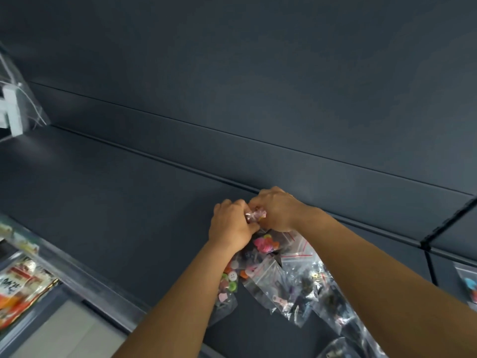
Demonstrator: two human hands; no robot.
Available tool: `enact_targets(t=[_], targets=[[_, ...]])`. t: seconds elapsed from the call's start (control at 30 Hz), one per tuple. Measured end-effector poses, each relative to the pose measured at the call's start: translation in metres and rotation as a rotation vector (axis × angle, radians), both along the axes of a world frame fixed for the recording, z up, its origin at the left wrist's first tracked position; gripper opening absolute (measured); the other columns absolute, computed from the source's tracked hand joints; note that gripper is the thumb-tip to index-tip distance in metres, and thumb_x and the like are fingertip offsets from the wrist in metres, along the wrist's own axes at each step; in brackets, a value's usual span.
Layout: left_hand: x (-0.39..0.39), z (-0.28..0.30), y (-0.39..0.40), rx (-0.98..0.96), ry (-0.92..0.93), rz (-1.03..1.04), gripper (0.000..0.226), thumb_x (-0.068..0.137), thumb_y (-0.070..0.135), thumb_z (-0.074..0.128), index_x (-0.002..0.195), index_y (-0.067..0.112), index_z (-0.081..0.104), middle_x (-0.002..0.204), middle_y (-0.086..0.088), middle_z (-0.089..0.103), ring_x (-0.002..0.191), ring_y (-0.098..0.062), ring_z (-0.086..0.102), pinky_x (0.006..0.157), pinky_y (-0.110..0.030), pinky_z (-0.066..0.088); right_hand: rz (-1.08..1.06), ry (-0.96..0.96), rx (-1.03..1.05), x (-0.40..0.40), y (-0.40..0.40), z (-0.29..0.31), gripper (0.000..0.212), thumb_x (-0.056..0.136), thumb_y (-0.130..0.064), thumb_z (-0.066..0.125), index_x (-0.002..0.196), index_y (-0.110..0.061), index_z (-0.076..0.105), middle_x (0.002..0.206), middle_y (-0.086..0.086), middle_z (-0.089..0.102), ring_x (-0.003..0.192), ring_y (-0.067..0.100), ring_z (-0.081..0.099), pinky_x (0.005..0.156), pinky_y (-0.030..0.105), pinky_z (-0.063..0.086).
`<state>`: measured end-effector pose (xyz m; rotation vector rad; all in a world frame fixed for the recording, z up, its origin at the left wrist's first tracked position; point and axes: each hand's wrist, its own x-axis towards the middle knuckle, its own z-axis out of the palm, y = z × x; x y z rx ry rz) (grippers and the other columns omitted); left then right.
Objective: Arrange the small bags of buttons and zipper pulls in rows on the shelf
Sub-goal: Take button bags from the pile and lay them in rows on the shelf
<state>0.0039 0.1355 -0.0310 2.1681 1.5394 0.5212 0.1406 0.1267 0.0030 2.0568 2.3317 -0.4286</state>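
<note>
both hands' fingers pinch small pink bag [254,214] | left hand [231,224] | right hand [277,209] | no legible writing

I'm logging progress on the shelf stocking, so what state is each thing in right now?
Left hand: grips the small pink bag.
Right hand: pinches the same bag.
Small pink bag: crumpled, held between both hands above the shelf.
Pile of bags: heaped loosely, overlapping, not in rows.
Shelf: mostly bare, no rows yet.
Red snack packet: lying on the lower level.

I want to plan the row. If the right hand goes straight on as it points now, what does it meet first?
The right hand points left, so it meets the small bag and the left hand gripping it; they already touch.
</note>
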Motion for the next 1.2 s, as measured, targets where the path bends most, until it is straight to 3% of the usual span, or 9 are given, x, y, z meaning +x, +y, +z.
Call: enact_targets(t=[0.1, 0.17, 0.3, 0.47, 0.57, 0.67, 0.83, 1.0, 1.2], targets=[[0.001, 0.001, -0.002, -0.002, -0.107, -0.024, 0.017, 0.08, 0.024, 0.07, 0.093, 0.024, 0.059, 0.093, 0.003, 0.061, 0.095, -0.021, 0.058, 0.075, -0.033, 0.047, -0.045, 0.082, 0.046, 0.002, -0.004, 0.002, 0.027, 0.082, -0.025, 0.064, 0.109, -0.021, 0.061, 0.113, 0.003, 0.053, 0.111, 0.022, 0.047, 0.093, 0.037, 0.043], [0.002, 0.005, -0.003, -0.031, -0.24, -0.003, 0.019, 0.081, 0.02, 0.069, 0.095, 0.025, 0.056, 0.082, 0.01, 0.061, 0.083, -0.014, 0.062, 0.069, -0.028, 0.049, -0.1, 0.169, 0.126, 0.003, -0.009, 0.003, 0.019, 0.083, -0.022, 0.063, 0.101, -0.017, 0.063, 0.106, 0.004, 0.06, 0.103, 0.022, 0.056, 0.086, 0.034, 0.047], [0.009, 0.027, -0.011, -0.109, -0.594, 0.034, 0.028, 0.079, 0.016, 0.069, 0.099, 0.028, 0.055, 0.079, 0.015, 0.062, 0.065, 0.005, 0.059, 0.057, -0.007, 0.043, -0.324, 0.508, 0.293, 0.01, -0.028, 0.014, 0.014, 0.079, -0.023, 0.07, 0.09, -0.016, 0.064, 0.079, -0.005, 0.065, 0.073, 0.011, 0.06, 0.061, 0.013, 0.045], [0.028, 0.048, -0.045, -0.233, -0.801, -0.12, 0.012, 0.084, 0.02, 0.065, 0.082, 0.032, 0.063, 0.078, 0.008, 0.07, 0.072, -0.004, 0.066, 0.069, -0.02, 0.052, -0.569, 1.061, 0.368, 0.023, -0.075, 0.032, 0.012, 0.079, -0.02, 0.073, 0.071, -0.017, 0.065, 0.055, -0.011, 0.059, 0.047, 0.005, 0.052, 0.046, 0.018, 0.043], [0.045, 0.054, -0.071, -0.326, -0.947, -0.188, 0.012, 0.088, 0.014, 0.062, 0.088, 0.025, 0.068, 0.079, 0.003, 0.073, 0.075, -0.012, 0.07, 0.07, -0.026, 0.056, -0.618, 1.186, 0.403, 0.032, -0.111, 0.041, 0.016, 0.082, -0.026, 0.071, 0.072, -0.013, 0.068, 0.063, 0.001, 0.069, 0.056, 0.016, 0.066, 0.062, 0.03, 0.055], [0.066, 0.056, -0.095, -0.333, -0.96, -0.197, 0.011, 0.088, 0.015, 0.062, 0.09, 0.021, 0.071, 0.082, 0.003, 0.074, 0.08, -0.012, 0.07, 0.073, -0.027, 0.057, -0.644, 1.2, 0.444, 0.046, -0.148, 0.046, 0.023, 0.085, -0.032, 0.067, 0.08, -0.009, 0.071, 0.076, 0.012, 0.073, 0.075, 0.029, 0.071, 0.079, 0.036, 0.056], [0.101, 0.064, -0.152, -0.392, -0.994, -0.351, 0.017, 0.089, 0.011, 0.058, 0.097, 0.022, 0.068, 0.086, 0.004, 0.074, 0.08, -0.012, 0.07, 0.069, -0.024, 0.055, -0.72, 1.152, 0.568, 0.07, -0.215, 0.049, 0.015, 0.085, -0.028, 0.067, 0.076, -0.017, 0.071, 0.062, -0.006, 0.069, 0.055, 0.002, 0.061, 0.055, 0.011, 0.046], [0.144, 0.067, -0.216, -0.439, -0.947, -0.445, 0.018, 0.091, 0.009, 0.056, 0.096, 0.021, 0.069, 0.079, 0.001, 0.073, 0.07, -0.007, 0.067, 0.059, -0.018, 0.052, -0.797, 1.256, 0.583, 0.108, -0.286, 0.043, 0.027, 0.08, -0.04, 0.067, 0.083, -0.013, 0.066, 0.076, 0.013, 0.07, 0.069, 0.023, 0.062, 0.07, 0.037, 0.052], [0.217, 0.065, -0.302, -0.472, -0.901, -0.437, 0.018, 0.091, 0.012, 0.056, 0.088, 0.024, 0.07, 0.071, 0.004, 0.07, 0.063, -0.005, 0.062, 0.059, -0.022, 0.052, -0.799, 1.429, 0.496, 0.181, -0.375, 0.044, 0.02, 0.075, -0.033, 0.068, 0.083, -0.015, 0.071, 0.075, 0.006, 0.067, 0.066, 0.018, 0.061, 0.063, 0.026, 0.052]])
